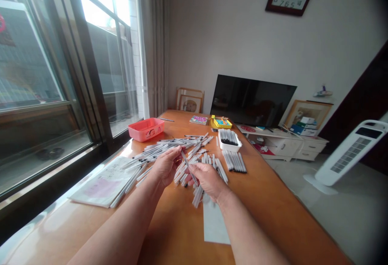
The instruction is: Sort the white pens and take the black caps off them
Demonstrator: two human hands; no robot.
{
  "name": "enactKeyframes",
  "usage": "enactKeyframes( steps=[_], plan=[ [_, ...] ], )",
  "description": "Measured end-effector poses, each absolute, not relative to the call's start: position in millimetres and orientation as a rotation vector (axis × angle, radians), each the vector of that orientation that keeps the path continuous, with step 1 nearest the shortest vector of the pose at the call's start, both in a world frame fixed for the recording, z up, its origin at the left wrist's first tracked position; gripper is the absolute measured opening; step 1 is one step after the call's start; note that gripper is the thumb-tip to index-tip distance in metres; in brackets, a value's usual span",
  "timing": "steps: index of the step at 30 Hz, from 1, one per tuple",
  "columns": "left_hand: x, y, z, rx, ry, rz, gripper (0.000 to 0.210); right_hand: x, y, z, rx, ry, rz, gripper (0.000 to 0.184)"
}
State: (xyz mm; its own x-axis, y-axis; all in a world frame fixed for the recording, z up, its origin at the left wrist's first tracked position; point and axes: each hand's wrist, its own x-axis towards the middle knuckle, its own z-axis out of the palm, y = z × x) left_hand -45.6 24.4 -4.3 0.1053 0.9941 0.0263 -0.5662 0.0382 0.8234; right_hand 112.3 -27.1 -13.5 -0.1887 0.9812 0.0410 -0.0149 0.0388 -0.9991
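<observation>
A thin pen [186, 162] with a pale barrel slants between my two hands over the table. My left hand [168, 164] is closed in a pinch at its upper end, and the fingers partly hide the tip. Lower down, my right hand [208, 179] is closed around the barrel. Beneath and beyond them lies a loose heap of pens [157, 150] with clear barrels and dark ends. Right of the right hand is a neat row of similar pens [235, 162]. Behind that row, a white container [229, 147] holds more of them. A white sheet [215, 224] lies under my right wrist.
A red plastic box [146, 130] stands at the table's left edge, near a paper booklet [101, 182]. At the far end are a colourful book [198, 120] and a yellow box [223, 124]. A television [251, 99] and a white tower fan [348, 155] stand beyond the wooden table [273, 216].
</observation>
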Motion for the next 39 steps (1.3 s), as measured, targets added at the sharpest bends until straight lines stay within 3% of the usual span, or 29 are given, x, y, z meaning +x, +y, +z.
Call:
enactKeyframes(
  steps=[4, 10, 17, 22, 30, 39],
  plan=[
    [-45, 23, -2, 0.814, 0.734, 1.358, 0.027, 114, -24, -17, -1.048, -1.335, 1.146, 0.037],
    [-48, 25, -1, 0.777, 0.736, 1.378, 0.029, 113, -22, -25, -1.088, -1.368, 1.262, 0.051],
    [-50, 29, -5, 0.757, 0.758, 1.399, 0.034, 114, -21, -19, -1.113, -1.299, 0.999, 0.034],
    [-51, 27, -4, 0.804, 0.737, 1.418, 0.035, 119, -18, -13, -1.148, -1.02, 1.187, 0.045],
    [-48, 20, -4, 1.265, 1.018, 1.274, 0.036, 130, -10, -11, -0.96, -0.675, 1.139, 0.038],
    [-46, 22, -12, 1.443, 1.228, 1.122, 0.06, 131, -10, -9, -0.814, -0.661, 1.122, 0.028]
  ],
)
